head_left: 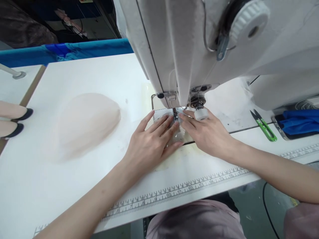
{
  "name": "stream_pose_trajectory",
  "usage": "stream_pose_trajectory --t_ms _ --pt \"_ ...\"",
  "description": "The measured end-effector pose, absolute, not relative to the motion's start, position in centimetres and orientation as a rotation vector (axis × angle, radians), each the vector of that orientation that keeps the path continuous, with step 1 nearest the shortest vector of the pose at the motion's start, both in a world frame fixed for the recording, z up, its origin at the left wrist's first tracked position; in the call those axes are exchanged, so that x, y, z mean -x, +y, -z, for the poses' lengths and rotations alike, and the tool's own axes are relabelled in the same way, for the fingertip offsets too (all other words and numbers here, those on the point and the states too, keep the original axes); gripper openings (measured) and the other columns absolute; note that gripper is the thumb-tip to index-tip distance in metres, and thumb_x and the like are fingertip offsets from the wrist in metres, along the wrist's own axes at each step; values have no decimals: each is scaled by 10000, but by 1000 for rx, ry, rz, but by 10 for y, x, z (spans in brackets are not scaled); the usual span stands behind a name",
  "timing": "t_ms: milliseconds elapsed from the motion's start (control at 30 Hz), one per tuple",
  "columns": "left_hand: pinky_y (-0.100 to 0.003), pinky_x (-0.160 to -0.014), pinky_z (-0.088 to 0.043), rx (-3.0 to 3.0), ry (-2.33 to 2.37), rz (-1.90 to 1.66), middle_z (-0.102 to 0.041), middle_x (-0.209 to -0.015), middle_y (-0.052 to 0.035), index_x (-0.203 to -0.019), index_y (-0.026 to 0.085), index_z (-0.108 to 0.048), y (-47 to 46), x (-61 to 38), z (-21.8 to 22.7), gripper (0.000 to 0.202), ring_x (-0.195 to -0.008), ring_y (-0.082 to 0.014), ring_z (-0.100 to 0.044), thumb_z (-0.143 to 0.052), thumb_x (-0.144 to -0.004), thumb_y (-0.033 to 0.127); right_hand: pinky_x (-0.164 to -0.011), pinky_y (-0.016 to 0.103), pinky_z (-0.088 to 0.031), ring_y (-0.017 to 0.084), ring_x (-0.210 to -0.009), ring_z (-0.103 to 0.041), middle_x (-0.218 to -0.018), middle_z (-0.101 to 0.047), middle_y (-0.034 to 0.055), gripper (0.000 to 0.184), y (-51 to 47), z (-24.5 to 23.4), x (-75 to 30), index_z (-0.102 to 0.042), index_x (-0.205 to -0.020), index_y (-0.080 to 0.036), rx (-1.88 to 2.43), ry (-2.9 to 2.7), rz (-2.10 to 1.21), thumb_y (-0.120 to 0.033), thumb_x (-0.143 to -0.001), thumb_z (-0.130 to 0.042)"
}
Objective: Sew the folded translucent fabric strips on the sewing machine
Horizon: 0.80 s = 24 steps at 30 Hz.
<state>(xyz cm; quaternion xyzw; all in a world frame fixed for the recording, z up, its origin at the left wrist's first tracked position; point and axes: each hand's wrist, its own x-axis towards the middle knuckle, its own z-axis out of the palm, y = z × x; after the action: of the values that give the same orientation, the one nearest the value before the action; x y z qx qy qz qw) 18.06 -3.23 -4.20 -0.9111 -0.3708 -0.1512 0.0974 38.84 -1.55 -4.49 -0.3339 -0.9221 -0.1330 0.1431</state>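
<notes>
My left hand [154,137] lies flat with fingers spread on the bed of a white sewing machine [159,43], its fingertips just left of the presser foot [175,116]. From the other side, my right hand [210,132] reaches in with fingers stretched toward the same foot. Part of its fingers sits behind the thread tension knob [201,114]. Between the hands, a shiny, see-through patch [178,136] shows at the needle plate; I cannot tell if it is material or part of the machine. Nothing is visibly gripped in either hand.
A pale beige, sheer rounded piece [89,124] lies on the white table [134,189] at left. Green thread snips [265,127], a phone [281,127] and blue cloth [301,121] lie at right. A printed ruler [174,194] runs along the front edge. Beige black-tipped objects [18,121] stick in from the left.
</notes>
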Motion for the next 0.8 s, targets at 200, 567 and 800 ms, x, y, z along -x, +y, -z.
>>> stream_pose_trajectory --t_ms 200,567,800 --pt "-545 -1131 -327 2703 -1123 449 -630 -1256 -135 -1250 116 -591 -32 -181 42 457 -1234 -270 -556 -456 -955 438 -1087 445 -346 231 -1151 -580 -1152 -684 135 323 -16 44 -388 -609 -1069 -74 962 -2660 385 -10 -888 -349" --pt "-553 -1104 -367 2656 -1080 558 -644 -1239 -127 -1244 128 -596 -35 -182 46 423 -1190 -290 -589 -529 -922 393 -1017 427 -407 198 -1023 -625 -1062 -716 107 347 -12 48 -389 -613 -1116 -83 900 -2583 384 -14 -892 -357" --pt "-448 -1005 -488 2609 -1040 658 -721 -1106 -64 -1108 173 -653 -42 -184 42 231 -1014 -210 -686 -543 -904 172 -933 366 -475 159 -890 -649 -1038 -727 57 335 -14 47 -391 -668 -1028 -115 759 -2533 441 1 -903 -380"
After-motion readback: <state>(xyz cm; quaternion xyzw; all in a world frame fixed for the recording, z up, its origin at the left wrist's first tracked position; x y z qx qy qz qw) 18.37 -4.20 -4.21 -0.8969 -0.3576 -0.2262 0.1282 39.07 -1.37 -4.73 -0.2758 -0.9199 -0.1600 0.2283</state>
